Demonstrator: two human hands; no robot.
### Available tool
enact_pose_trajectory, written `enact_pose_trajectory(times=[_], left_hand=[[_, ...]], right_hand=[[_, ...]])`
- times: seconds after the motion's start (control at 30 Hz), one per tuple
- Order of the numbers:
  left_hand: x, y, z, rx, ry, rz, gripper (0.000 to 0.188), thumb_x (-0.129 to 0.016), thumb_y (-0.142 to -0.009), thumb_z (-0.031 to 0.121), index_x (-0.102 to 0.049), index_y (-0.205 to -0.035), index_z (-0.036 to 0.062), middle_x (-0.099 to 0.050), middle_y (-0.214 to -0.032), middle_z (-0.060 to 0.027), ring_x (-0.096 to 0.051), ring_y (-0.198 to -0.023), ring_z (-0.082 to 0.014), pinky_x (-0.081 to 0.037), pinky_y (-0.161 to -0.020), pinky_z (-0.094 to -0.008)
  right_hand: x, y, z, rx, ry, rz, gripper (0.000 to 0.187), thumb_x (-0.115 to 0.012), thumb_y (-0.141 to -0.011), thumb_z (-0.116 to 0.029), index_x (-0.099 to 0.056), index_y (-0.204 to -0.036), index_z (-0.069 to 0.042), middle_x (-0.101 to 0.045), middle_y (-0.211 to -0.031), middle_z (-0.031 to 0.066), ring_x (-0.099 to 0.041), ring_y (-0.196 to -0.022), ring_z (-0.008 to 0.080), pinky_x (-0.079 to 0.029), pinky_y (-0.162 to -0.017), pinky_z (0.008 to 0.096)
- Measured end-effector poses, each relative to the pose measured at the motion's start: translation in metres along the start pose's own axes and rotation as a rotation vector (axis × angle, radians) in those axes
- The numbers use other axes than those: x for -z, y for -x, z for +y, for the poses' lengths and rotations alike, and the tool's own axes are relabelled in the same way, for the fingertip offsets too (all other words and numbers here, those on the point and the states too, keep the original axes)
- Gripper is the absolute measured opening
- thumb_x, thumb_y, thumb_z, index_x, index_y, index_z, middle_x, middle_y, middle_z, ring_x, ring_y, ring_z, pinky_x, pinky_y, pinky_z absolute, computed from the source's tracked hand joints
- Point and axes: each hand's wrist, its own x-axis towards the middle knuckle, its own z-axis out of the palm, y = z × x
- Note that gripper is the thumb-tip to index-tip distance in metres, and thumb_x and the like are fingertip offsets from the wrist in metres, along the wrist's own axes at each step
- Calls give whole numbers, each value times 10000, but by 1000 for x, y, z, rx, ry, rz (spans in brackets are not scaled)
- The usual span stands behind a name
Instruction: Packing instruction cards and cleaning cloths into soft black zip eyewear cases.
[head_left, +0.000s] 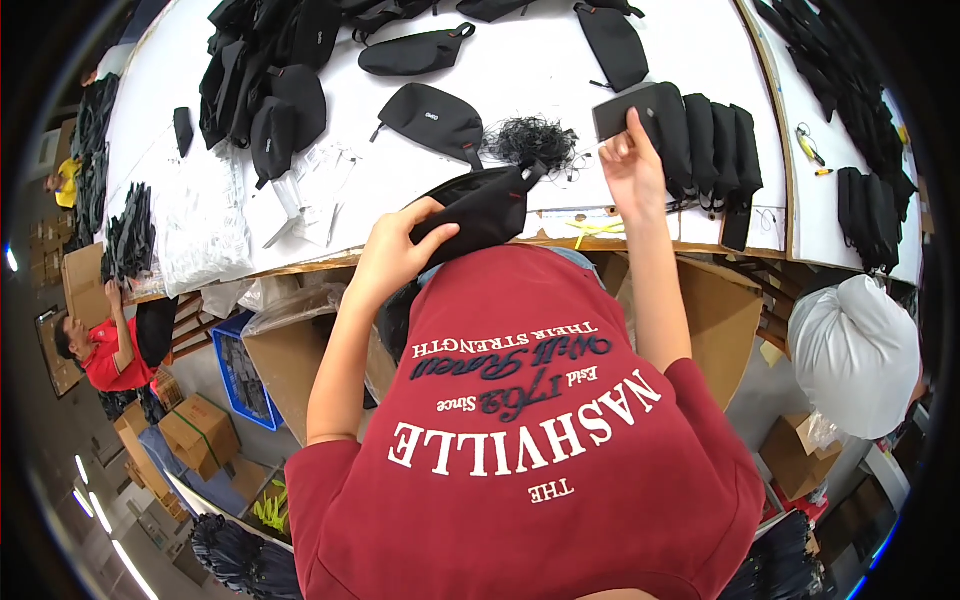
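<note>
My left hand [398,248] grips a small black zip pouch [488,212] at the table's near edge, with the thumb on its side and the fingers at its opened mouth. My right hand [636,178] is raised over the table to the right, thumb and fingers pinching a flat dark grey rectangular piece [618,112]. That piece overlaps the left end of a row of upright black pouches [700,145]. Another black pouch [430,115] lies just beyond the one I hold. Beside it sits a tangle of thin black cords [535,143].
A heap of black pouches [270,85] fills the back left of the white table [345,95]. Clear plastic bags [205,225] lie at the near left. Cardboard boxes [720,320] stand below the edge, a white sack [858,355] to the right. A person in red [112,350] works at far left.
</note>
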Motion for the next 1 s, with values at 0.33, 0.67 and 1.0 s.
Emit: enact_pose_trajectory(times=[0.33, 0.67, 1.0], left_hand=[[-1, -6, 26, -136, -65, -217, 228, -670, -799, 195, -612, -867, -15, -641, -733, -119, -604, -639, -195, -462, -626, -284], [-3, -9, 25, -166, -50, -228, 209, -667, -796, 175, -614, -881, -8, -641, -758, -134, -614, -678, -253, -466, -644, -305], [-4, -17, 27, -246, -83, -235, 199, -664, -786, 154, -608, -892, -5, -642, -800, -142, -613, -722, -300, -472, -650, -331]], right_hand=[[-23, -24, 53, -229, 90, 259, 476, -624, -835, -475, -510, -607, -73, -440, -487, 10, -372, -397, 107, -278, -392, 223], [-34, -21, 46, -90, 226, 221, 369, -616, -873, -386, -494, -663, -108, -417, -497, -28, -347, -419, 60, -233, -399, 218], [-51, -20, 32, -97, 393, 217, 444, -624, -865, -390, -466, -552, -118, -387, -431, -23, -334, -347, 64, -237, -357, 219]])
